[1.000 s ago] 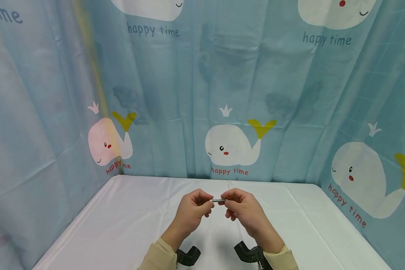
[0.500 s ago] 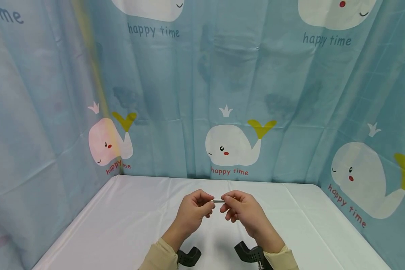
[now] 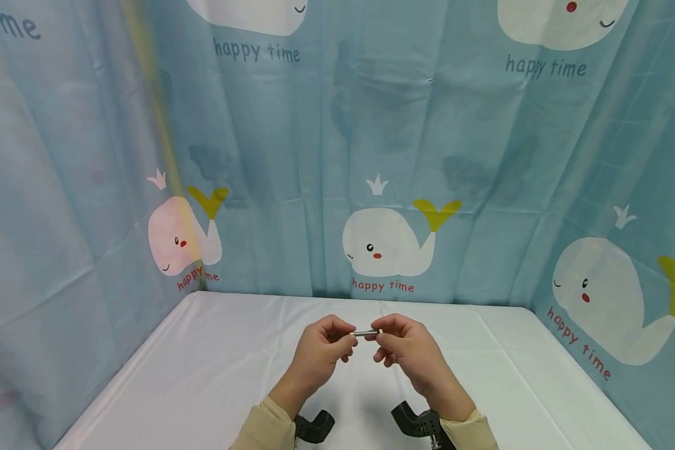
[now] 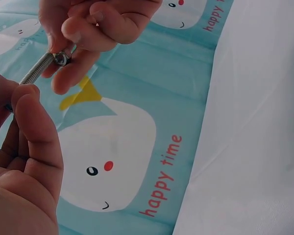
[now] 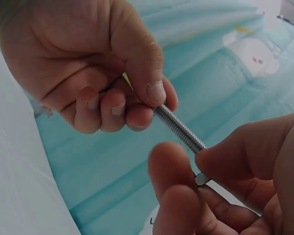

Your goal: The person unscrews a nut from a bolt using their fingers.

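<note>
Both hands are raised over the white table (image 3: 202, 375), holding one threaded metal bolt (image 3: 364, 334) between them. My left hand (image 3: 329, 340) pinches the bolt's left end with thumb and fingers; in the right wrist view that thumb presses on the bolt's threads (image 5: 179, 128). My right hand (image 3: 396, 340) pinches a small metal nut (image 4: 61, 58) sitting on the bolt's other end (image 4: 36, 70). The nut (image 5: 202, 178) shows between the right thumb and fingertip. The bolt lies roughly level, pointing left to right.
A blue curtain printed with white whales and "happy time" (image 3: 382, 250) closes off the back and both sides of the table. Black camera mounts (image 3: 422, 425) sit on both wrists near the table's front edge.
The right hand's fingers have shifted slightly on the nut end, first drawing in toward the left hand, then back. The left hand and bolt stay in place.
</note>
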Available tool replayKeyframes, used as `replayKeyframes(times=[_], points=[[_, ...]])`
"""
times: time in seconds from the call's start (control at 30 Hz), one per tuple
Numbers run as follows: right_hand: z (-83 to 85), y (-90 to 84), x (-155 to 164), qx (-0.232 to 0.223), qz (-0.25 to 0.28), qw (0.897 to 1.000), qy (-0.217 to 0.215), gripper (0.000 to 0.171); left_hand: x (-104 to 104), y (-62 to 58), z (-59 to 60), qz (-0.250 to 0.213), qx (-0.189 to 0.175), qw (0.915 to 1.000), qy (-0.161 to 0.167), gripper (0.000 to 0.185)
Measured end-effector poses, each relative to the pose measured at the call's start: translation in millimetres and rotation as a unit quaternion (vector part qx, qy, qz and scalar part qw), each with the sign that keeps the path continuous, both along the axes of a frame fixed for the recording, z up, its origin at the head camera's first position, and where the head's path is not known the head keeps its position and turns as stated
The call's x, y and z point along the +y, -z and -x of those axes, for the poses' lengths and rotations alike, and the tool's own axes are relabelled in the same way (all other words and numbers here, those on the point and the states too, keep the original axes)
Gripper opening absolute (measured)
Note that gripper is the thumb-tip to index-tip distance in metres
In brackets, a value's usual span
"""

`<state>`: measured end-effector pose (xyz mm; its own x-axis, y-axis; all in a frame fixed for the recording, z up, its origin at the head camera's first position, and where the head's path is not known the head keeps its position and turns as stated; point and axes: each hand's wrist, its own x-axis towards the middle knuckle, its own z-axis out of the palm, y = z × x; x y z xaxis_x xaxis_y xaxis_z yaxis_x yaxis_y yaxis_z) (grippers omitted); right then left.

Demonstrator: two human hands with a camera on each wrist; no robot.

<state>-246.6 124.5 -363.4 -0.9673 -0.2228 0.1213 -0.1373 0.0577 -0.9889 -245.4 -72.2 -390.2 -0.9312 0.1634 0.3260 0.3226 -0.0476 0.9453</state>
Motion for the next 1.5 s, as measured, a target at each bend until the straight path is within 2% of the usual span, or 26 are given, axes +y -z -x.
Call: replayKeyframes(times=[0.1,0.27,0.37,0.53,0.63,0.8,0.93,1.07,1.27,1.5], points=[[2.2,-0.1,2,0.001,0.009,1.000,0.005,0.017,-1,-0.2,1.8,-0.003,0.000,1.0000,0.003,0.011],[7.9,2.0,11,-0.015,0.047,0.998,0.037,0.015,-2,0.0,3.7,0.004,-0.013,0.9999,0.004,0.012],[14.0,7.2,17,-0.026,0.058,0.996,0.054,0.015,-5,3.1,5.5,0.017,-0.033,0.9993,-0.008,0.010],[29.6,24.0,29,-0.042,0.038,0.996,0.069,0.017,-9,14.3,16.2,0.037,-0.083,0.9955,-0.028,0.011],[38.6,37.6,36,-0.060,0.014,0.996,0.070,0.019,-10,23.5,24.8,0.061,-0.123,0.9899,-0.037,0.012],[48.0,61.4,44,-0.091,-0.033,0.994,0.044,0.020,-12,41.7,35.4,0.123,-0.178,0.9748,-0.056,0.012],[54.6,74.6,50,-0.106,-0.063,0.992,0.033,0.018,-12,56.0,41.6,0.165,-0.191,0.9650,-0.070,0.011],[61.0,82.8,56,-0.118,-0.078,0.990,0.024,0.017,-12,65.3,44.1,0.195,-0.187,0.9596,-0.076,0.012],[65.9,97.3,61,-0.147,-0.053,0.988,0.009,0.017,-12,72.3,46.6,0.200,-0.204,0.9559,-0.069,0.013],[66.6,106.6,63,-0.157,-0.062,0.986,0.000,0.018,-9,67.3,50.0,0.219,-0.232,0.9453,-0.065,0.008]])
